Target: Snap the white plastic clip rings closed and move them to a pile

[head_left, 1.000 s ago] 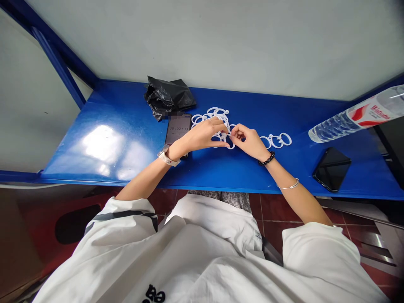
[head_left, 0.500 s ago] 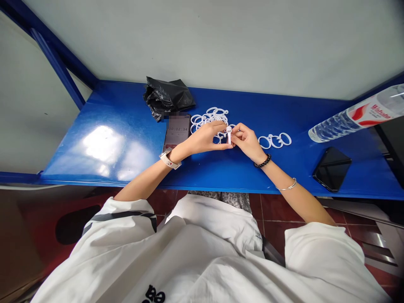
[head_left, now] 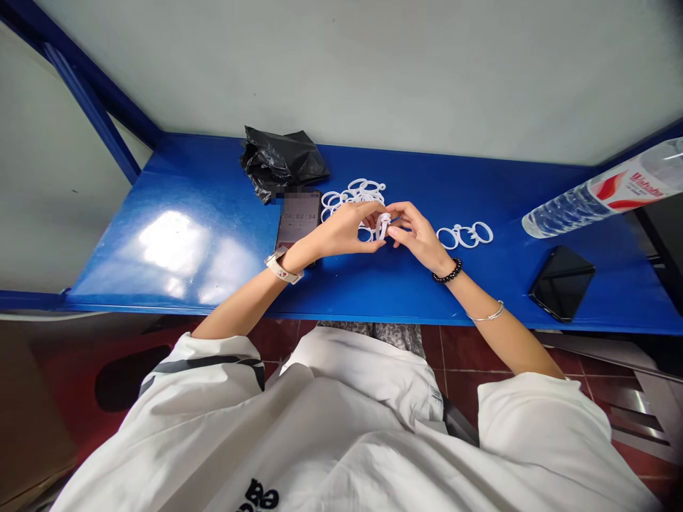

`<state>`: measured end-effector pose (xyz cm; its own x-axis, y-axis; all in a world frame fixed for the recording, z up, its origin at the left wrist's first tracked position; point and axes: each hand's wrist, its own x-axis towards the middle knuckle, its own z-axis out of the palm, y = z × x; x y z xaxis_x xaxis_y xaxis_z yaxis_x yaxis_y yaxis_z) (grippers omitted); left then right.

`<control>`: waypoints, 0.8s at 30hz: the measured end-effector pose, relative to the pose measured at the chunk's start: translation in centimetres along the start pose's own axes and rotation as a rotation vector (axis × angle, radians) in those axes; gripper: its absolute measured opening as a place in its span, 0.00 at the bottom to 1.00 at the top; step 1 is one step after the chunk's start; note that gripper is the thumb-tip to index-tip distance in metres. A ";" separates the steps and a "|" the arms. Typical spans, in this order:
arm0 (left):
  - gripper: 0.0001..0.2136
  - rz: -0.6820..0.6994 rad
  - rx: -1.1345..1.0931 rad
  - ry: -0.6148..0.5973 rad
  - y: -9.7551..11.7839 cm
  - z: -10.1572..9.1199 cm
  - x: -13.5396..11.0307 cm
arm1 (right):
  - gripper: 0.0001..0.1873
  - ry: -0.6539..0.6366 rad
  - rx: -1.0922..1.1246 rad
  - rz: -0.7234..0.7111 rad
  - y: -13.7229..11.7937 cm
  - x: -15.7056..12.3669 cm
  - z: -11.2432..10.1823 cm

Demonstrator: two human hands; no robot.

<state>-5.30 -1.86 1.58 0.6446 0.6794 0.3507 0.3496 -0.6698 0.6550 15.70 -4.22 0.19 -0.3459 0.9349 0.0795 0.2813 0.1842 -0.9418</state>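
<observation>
Above the blue table, a white plastic curtain ring [head_left: 381,226] is held edge-on between my two hands. My left hand [head_left: 344,231] grips it from the left, fingers over the top and thumb below. From the right, my right hand [head_left: 419,231] has its curved index finger and thumb at the ring's small eyelet. Behind my left hand lies a pile of similar white rings [head_left: 331,200], partly hidden by it. To the right of my right hand, a few more rings [head_left: 447,239] lie in a short row.
A phone showing a timer [head_left: 299,217] lies left of the pile, with a crumpled black plastic bag [head_left: 288,160] behind it. At the right are a water bottle [head_left: 602,192] and a dark phone [head_left: 563,284]. The blue table [head_left: 363,295] meets a pale wall.
The held ring has turned slightly and shifted left. My right hand's fingers have spread wider, its index finger moving up over the eyelet.
</observation>
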 end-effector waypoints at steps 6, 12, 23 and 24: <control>0.14 -0.010 -0.019 -0.016 0.0 0.2 0.1 | 0.27 0.045 -0.278 -0.128 -0.5 -0.4 0.3; 0.11 -0.087 -0.219 -0.033 0.0 0.2 0.2 | 0.25 0.062 -0.241 -0.138 -0.7 -0.5 0.4; 0.29 -0.160 -0.371 -0.007 -0.8 0.4 0.1 | 0.23 0.025 -0.120 -0.137 -0.1 -0.2 0.4; 0.29 -0.162 -0.372 -0.004 -0.8 0.4 0.0 | 0.23 0.022 -0.108 -0.138 -0.2 -0.2 0.4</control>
<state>-5.28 -1.44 0.84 0.6046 0.7654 0.2207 0.1771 -0.3993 0.8995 15.35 -4.59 0.18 -0.3686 0.9048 0.2135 0.3272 0.3412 -0.8812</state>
